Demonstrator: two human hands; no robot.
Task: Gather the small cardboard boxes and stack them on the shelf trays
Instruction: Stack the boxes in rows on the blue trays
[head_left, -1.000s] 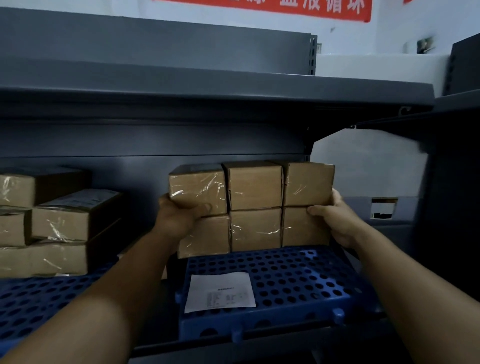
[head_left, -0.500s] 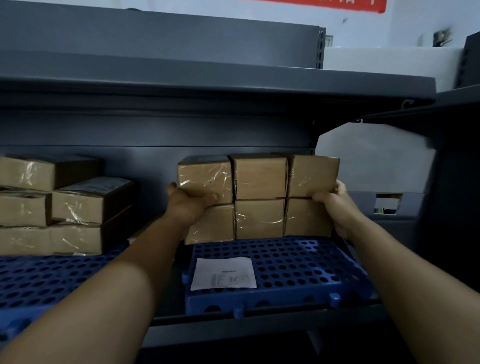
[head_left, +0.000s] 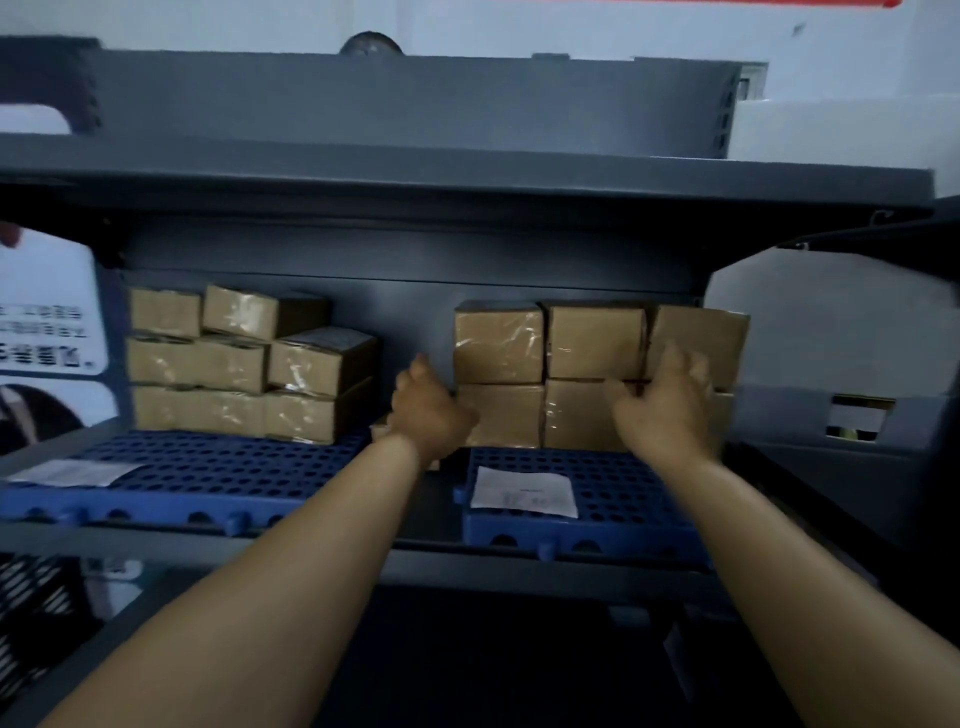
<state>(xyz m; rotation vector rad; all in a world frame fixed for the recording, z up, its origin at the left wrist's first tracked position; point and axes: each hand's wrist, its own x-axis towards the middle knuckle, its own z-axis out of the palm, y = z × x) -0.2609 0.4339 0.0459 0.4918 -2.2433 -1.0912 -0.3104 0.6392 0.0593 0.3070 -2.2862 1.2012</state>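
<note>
Six tape-wrapped brown cardboard boxes (head_left: 595, 340) stacked two high, three across, along the back edge of the right blue perforated tray (head_left: 618, 499), upright.

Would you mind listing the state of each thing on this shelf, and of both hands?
Right box stack: two rows high, standing on the right blue tray.
Left box stack: three rows high, on the left blue tray.
Left hand: beside the stack, fingers loose.
Right hand: blurred; grip unclear.
Paper slip: flat on the right tray.
</note>
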